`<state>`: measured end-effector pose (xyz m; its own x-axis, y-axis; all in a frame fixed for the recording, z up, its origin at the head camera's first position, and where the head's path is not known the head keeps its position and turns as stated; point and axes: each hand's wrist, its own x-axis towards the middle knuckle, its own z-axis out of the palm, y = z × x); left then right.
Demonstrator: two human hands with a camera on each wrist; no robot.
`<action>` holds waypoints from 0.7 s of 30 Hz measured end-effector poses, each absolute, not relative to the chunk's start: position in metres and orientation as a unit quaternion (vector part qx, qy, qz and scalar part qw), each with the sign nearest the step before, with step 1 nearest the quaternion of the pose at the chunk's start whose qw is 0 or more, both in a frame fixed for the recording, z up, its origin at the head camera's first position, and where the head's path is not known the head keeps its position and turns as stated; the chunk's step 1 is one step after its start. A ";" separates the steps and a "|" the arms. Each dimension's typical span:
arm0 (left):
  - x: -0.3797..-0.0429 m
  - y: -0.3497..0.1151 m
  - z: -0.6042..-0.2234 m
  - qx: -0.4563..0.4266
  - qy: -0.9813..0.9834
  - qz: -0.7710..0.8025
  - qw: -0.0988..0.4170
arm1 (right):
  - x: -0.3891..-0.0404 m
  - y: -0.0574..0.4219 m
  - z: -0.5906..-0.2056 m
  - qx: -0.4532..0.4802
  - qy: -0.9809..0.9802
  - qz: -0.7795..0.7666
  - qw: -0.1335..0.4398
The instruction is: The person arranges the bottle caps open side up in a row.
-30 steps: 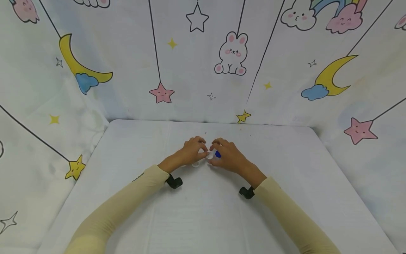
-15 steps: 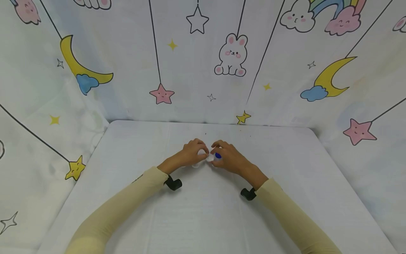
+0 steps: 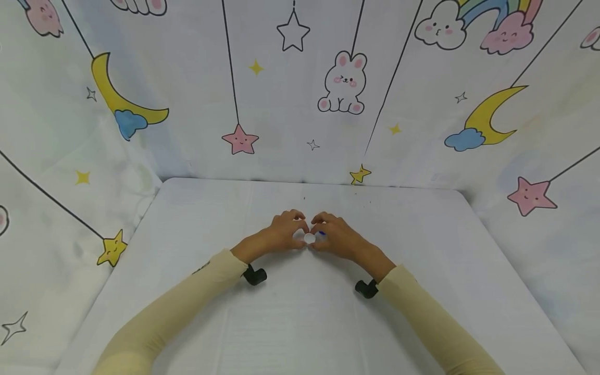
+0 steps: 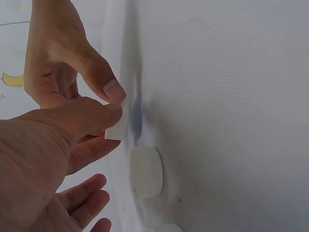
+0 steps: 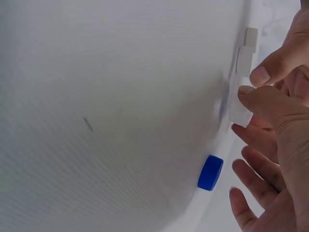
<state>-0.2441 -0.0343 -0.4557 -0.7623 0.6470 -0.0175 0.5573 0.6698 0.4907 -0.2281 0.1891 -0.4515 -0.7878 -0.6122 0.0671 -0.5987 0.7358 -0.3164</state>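
No text, number or brand can be read in any of the views. On the left sleeve [image 3: 178,307], along its left edge near the cuff, a small dark mark [image 3: 201,267] is seen; it may be lettering, but it is too small to be made out. By the short dark stroke [image 5: 88,124] on the white tabletop [image 5: 72,63], no character is formed.

Small piece [image 3: 309,238] between left fingers [image 4: 87,209] and right fingers [image 5: 256,181], toward far half of bench [image 3: 290,312]. Two caps [image 4: 147,172] on bench to its left, second one farther left. Lone cap [image 5: 210,172] on bench to its right, apart, partly behind right fingers in head view. Cloth [image 3: 290,104] behind bench and along both sides.
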 end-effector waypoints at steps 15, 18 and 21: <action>-0.238 -0.033 -0.462 0.347 0.911 0.212 0.074 | -0.229 0.188 -0.459 -0.354 0.924 -0.146 0.002; -0.239 -0.033 -0.463 0.347 0.912 0.207 0.073 | -0.229 0.187 -0.460 -0.354 0.925 -0.141 -0.001; -0.239 -0.033 -0.464 0.345 0.914 0.199 0.076 | -0.229 0.187 -0.459 -0.348 0.928 -0.134 0.004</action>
<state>-0.2390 -0.0333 -0.4639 -0.7499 0.6616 -0.0019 0.6011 0.6825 0.4157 -0.2290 0.1874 -0.4593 -0.7573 -0.6475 0.0859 -0.6454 0.7215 -0.2508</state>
